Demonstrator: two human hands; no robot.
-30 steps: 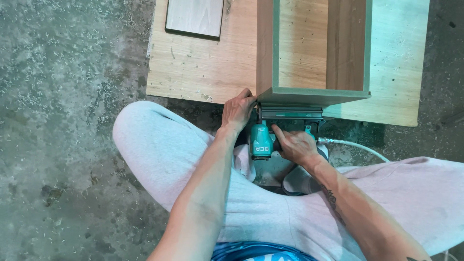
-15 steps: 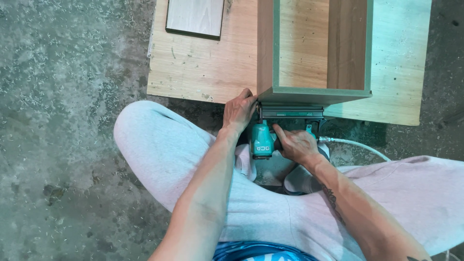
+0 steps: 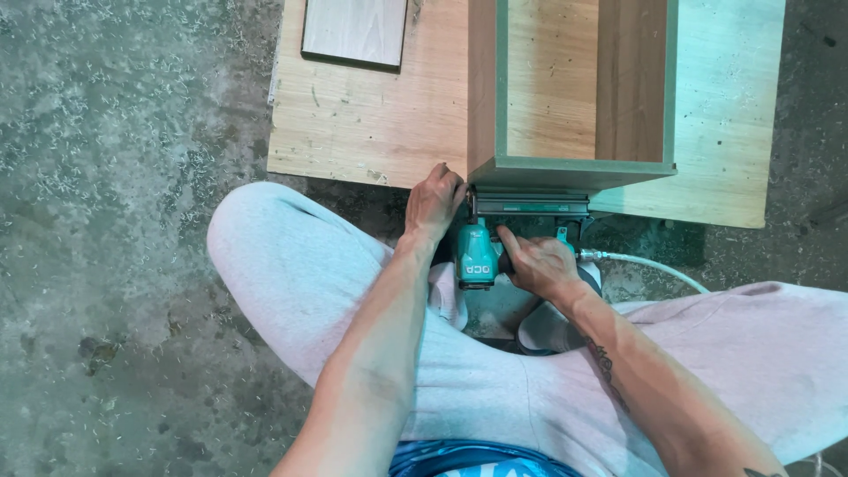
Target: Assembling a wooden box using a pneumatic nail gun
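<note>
Nothing is moved since before: nailer point(image 3: 478, 254) is gripped by right hand point(image 3: 537, 262) under box point(image 3: 572, 170), braced by left hand point(image 3: 435, 201); nailing seems underway.

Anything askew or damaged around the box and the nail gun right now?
Nothing stands out. The wooden box sits square on the board, the right hand holds the green nail gun against its front edge, and the left hand steadies the corner.
</note>
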